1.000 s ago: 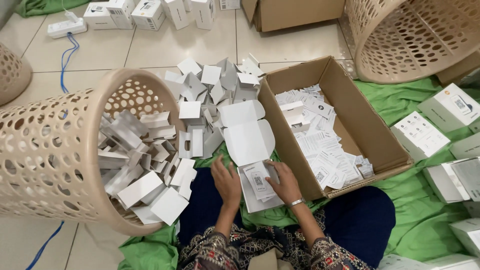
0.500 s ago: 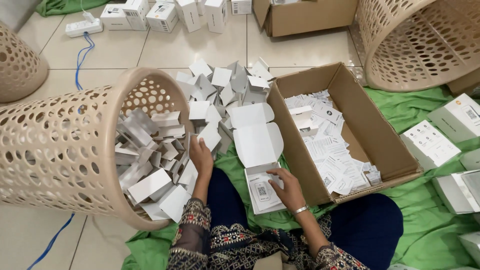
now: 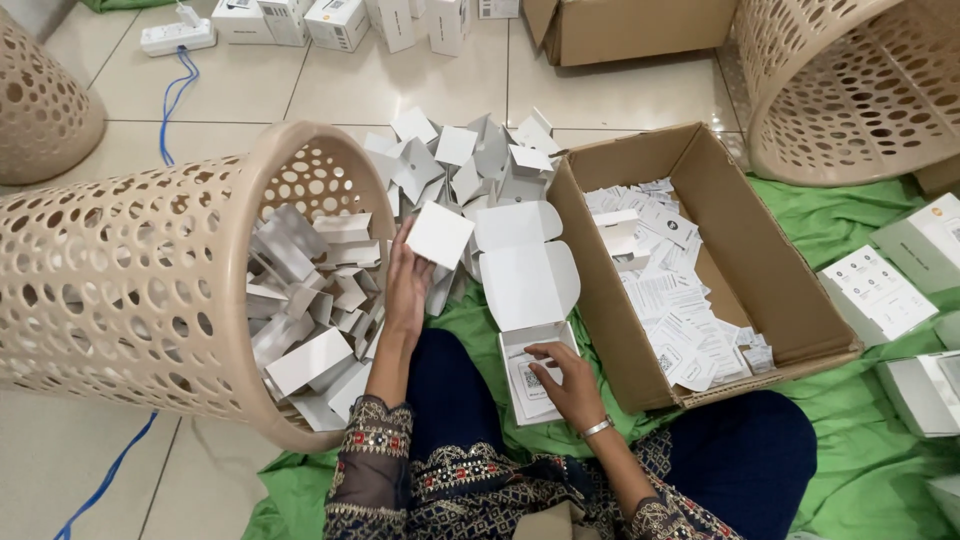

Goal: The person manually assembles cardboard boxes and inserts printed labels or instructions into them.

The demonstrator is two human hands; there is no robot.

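The left hand (image 3: 407, 285) grips 1 small white cardboard insert (image 3: 440, 235) beside the tipped beige basket (image 3: 130, 290); the right hand (image 3: 568, 378) rests with fingers spread, clamping nothing, on the open white box (image 3: 530, 300).

Pale tiled floor (image 3: 600, 90) with thin grey grout lines, evenly lit, no hard shadows. Crumpled green cloth (image 3: 860, 400) spread over the near and right part of it. White power strip (image 3: 177, 36) at the top left, blue cable (image 3: 175, 95) trailing down the tiles and reappearing at the lower left. No wall or window in view.
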